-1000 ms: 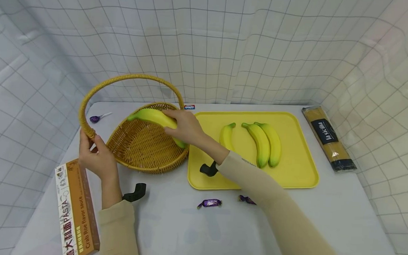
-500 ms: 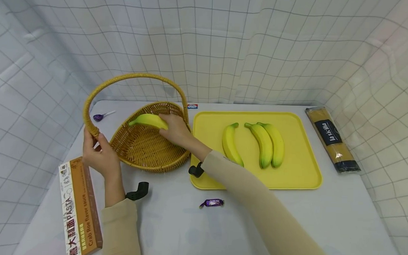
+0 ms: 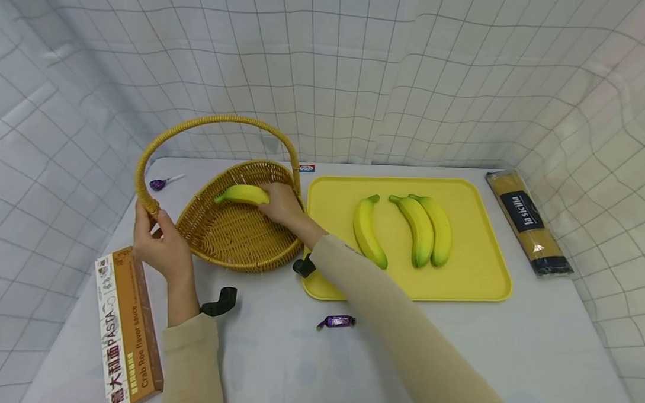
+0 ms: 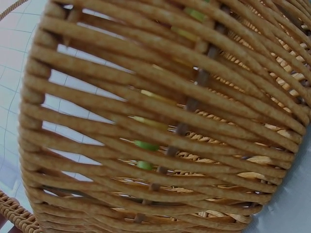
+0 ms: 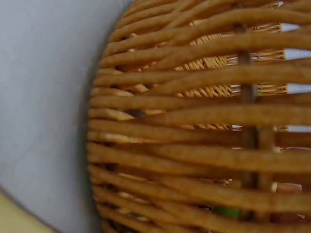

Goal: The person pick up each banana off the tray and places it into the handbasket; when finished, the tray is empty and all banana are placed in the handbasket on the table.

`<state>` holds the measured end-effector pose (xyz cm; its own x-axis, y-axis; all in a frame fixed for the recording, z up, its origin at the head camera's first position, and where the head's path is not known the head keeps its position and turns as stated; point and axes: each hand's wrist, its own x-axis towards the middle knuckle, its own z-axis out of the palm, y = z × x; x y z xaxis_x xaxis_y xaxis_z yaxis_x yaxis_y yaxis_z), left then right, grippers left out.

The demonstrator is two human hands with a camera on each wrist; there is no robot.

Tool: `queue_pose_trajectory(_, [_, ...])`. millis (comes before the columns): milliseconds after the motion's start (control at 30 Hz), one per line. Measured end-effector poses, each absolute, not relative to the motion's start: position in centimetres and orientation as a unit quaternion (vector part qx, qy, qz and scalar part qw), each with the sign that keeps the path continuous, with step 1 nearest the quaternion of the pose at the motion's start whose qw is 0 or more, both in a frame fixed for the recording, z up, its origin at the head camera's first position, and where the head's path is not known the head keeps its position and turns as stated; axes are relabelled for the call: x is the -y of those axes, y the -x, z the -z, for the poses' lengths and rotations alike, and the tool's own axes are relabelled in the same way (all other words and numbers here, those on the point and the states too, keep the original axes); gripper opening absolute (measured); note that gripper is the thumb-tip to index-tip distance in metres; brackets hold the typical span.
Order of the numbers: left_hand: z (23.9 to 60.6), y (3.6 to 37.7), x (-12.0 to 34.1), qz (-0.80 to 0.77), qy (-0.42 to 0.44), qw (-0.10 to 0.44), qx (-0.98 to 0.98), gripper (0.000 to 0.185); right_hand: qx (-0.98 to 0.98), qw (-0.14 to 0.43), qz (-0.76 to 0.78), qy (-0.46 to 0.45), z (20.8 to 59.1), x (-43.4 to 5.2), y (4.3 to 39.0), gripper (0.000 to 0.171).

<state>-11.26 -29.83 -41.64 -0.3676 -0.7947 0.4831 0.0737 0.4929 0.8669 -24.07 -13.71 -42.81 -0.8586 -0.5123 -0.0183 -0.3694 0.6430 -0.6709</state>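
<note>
A brown wicker basket (image 3: 241, 237) with a tall arched handle stands at the back left of the table. My left hand (image 3: 163, 243) grips the left foot of that handle, thumb and fingers round it. Inside the basket, my right hand (image 3: 284, 207) holds a yellow banana (image 3: 241, 194) with a green tip, low near the right wall; its other end is hidden by the hand. Through the weave, the left wrist view shows bits of yellow and green. The basket's woven wall (image 5: 194, 116) fills most of the right wrist view, with a little green showing behind it.
Right of the basket lies a yellow tray (image 3: 475, 254) with several bananas (image 3: 419, 228). A bag of spaghetti (image 3: 530, 223) lies far right, a pasta box (image 3: 128, 331) at left. A purple candy (image 3: 336, 322), a lollipop (image 3: 160, 184) and a small red-blue packet (image 3: 306, 168) lie around.
My right hand has lowered the banana deeper into the basket. A banana on the tray is uncovered as the right arm shifts left. My left hand keeps its grip on the handle.
</note>
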Motion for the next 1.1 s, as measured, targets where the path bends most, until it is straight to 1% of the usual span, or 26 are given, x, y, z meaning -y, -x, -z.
queue_pose_trajectory(200, [41.57,11.38,29.69,0.436,-0.262,0.497,0.703,0.034,-0.901,0.110,0.346,0.237,42.81,13.68,24.18,0.045])
queue_pose_trajectory(433, [41.65,11.47,29.71,0.434,-0.265,0.495,0.704,0.033,-0.902,0.119,0.347,0.229,42.97,13.69,24.10,0.047])
queue_pose_trajectory(600, [41.89,11.42,29.76,0.426,-0.259,0.499,0.709,0.034,-0.900,0.130,0.348,0.226,43.06,13.73,24.10,0.044])
queue_pose_trajectory(1100, [42.11,11.45,29.91,0.414,-0.259,0.509,0.709,0.033,-0.911,0.136,0.329,0.206,42.99,14.29,24.26,0.042])
